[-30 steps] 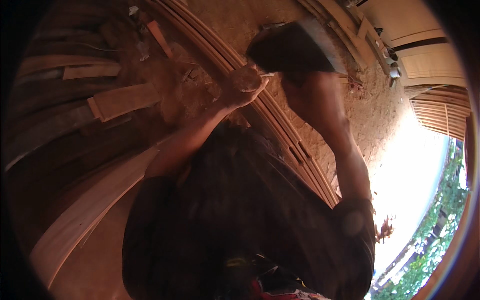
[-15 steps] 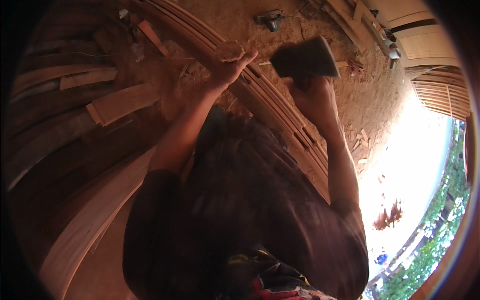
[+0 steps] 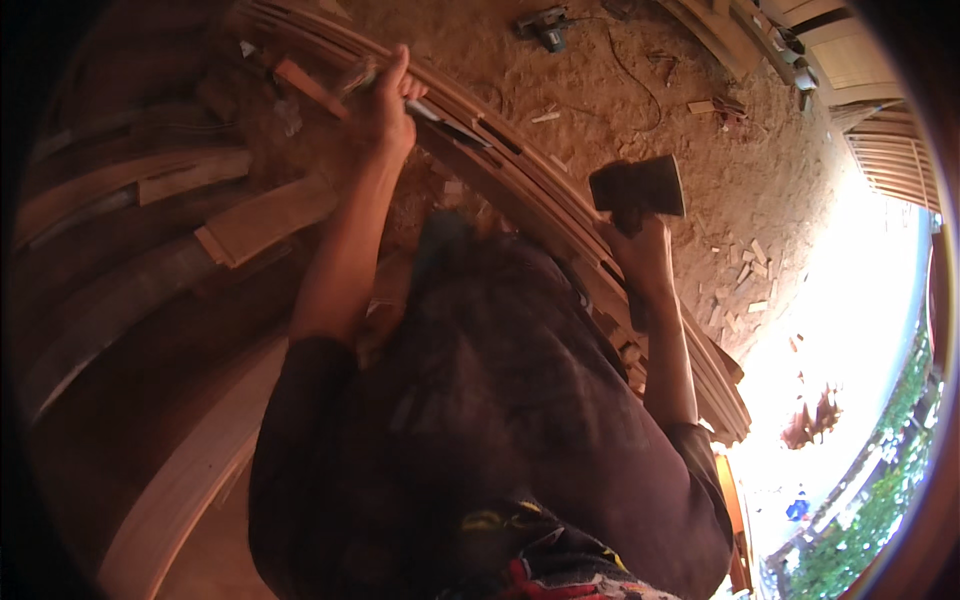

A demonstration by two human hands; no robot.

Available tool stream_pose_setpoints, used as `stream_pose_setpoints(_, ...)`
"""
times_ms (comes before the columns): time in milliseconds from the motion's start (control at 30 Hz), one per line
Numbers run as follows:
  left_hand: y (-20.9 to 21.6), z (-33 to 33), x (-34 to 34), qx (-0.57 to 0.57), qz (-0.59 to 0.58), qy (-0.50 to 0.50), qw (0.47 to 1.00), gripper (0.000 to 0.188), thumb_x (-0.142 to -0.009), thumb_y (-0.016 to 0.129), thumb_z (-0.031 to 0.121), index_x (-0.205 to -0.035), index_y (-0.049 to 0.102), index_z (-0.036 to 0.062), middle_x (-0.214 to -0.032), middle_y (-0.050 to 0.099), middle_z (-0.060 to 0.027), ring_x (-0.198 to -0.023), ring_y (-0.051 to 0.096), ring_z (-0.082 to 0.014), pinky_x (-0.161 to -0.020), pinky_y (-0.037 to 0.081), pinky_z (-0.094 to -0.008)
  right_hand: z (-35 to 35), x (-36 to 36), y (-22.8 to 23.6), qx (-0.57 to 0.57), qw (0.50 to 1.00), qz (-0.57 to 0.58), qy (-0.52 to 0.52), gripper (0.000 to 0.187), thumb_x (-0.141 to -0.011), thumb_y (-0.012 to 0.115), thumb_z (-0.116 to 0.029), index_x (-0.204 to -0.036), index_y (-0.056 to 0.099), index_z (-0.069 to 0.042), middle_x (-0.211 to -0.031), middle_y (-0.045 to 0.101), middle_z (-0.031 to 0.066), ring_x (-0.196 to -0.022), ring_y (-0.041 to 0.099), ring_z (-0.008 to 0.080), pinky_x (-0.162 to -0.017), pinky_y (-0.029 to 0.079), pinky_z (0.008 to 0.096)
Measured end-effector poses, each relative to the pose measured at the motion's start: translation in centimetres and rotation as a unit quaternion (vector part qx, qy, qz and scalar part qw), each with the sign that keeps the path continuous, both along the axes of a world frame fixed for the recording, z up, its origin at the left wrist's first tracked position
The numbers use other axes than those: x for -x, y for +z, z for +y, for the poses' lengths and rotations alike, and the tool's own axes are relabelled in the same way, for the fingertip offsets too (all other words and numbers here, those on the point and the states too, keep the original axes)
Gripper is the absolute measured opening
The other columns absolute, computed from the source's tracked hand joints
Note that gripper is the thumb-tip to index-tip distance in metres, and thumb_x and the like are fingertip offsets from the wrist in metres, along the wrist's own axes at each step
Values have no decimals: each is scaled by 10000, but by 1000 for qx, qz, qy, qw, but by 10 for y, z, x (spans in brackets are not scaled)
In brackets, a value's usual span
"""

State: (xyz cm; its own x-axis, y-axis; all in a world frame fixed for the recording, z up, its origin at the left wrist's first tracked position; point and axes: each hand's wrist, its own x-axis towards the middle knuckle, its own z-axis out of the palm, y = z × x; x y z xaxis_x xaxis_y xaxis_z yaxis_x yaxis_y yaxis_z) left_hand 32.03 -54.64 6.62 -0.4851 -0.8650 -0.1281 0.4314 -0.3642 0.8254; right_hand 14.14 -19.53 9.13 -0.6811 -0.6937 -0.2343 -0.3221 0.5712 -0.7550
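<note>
Gripping a slim chisel-like tool (image 3: 432,115) at 11 o'clock in the left hand (image 3: 389,115), with fingers curled around its upper end; pointing its pale blade toward 4 o'clock, above the long wooden strips (image 3: 548,193), laid side by side from 11 to 4 o'clock. Grasping a dark, block-headed mallet (image 3: 638,187) at 2 o'clock in the right hand (image 3: 640,248), clamped on the handle just below the head, well apart from the blade. Scattered at 3 o'clock: pale offcuts (image 3: 758,306). Lying near 12 o'clock: a corded power tool (image 3: 547,33).
</note>
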Motion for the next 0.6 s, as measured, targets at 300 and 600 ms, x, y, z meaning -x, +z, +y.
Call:
stream_pose_setpoints(300, 84, 46, 35, 318, -171, -42, 932, 353, -951, 768, 241, -741, 499, 150, -641, 486, 33, -597, 485, -89, -638, 492, -308, -13, 6, 1, -10, 999, -46, -20, 363, -827, 852, -279, -903, 698, 41, -717, 667, 71, -627, 629, 141, -601, 504, 331)
stream_pose_setpoints(600, 51, 60, 42, 395, -303, -54, 866, 378, -914, 812, 379, -705, 625, 125, -638, 584, 26, -591, 559, -149, -598, 467, -395, -31, 5, 2, -18, 999, -42, 13, 396, -838, 854, -272, -991, 722, 69, -870, 756, 177, -791, 733, 205, -726, 563, 352)
